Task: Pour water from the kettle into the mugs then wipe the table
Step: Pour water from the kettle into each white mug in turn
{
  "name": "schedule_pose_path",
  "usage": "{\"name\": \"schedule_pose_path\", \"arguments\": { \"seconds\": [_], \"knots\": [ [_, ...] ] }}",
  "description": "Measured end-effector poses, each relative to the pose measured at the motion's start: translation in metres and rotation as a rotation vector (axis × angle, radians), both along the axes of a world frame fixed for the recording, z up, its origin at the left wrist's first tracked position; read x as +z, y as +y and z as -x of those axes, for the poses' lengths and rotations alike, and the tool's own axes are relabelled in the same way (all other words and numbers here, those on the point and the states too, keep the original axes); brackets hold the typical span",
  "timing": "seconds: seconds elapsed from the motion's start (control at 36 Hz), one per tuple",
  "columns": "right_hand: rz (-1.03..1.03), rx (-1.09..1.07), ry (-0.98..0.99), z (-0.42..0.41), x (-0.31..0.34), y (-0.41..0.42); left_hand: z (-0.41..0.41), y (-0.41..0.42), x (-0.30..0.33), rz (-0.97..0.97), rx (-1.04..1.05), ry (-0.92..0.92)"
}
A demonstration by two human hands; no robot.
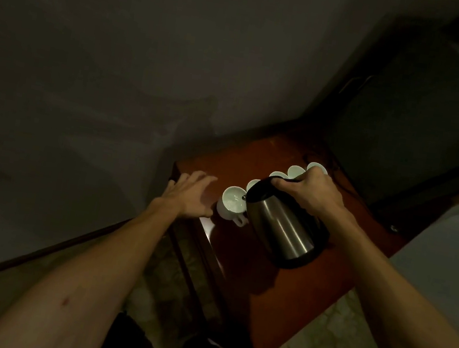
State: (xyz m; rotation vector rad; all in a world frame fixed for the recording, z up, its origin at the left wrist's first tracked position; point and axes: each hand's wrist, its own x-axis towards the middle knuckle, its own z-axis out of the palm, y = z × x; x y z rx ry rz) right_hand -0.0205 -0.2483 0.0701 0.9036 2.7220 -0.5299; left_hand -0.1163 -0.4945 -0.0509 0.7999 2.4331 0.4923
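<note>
The left hand (189, 194) is resting open, fingers spread, on the table (279, 287) edge beside the nearest mug (232, 203), while the right hand (311, 191) is gripping the kettle (280, 227) handle, tilting its spout over that mug.

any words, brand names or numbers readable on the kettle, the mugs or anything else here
None can be read.
kettle: bare steel side, no label or brand showing.
mugs: plain white, no print.
table: no text or sticker visible.
The picture is dim, so any small marking would be lost.
</note>
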Motion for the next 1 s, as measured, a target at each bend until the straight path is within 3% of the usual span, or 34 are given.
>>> {"name": "schedule_pose_path", "arguments": {
  "seconds": [1.0],
  "knots": [
    [-0.034,0.029,-0.002,0.0047,-0.0022,0.0096,0.0058,0.0088,-0.0031,0.012,-0.001,-0.012]
  ]
}}
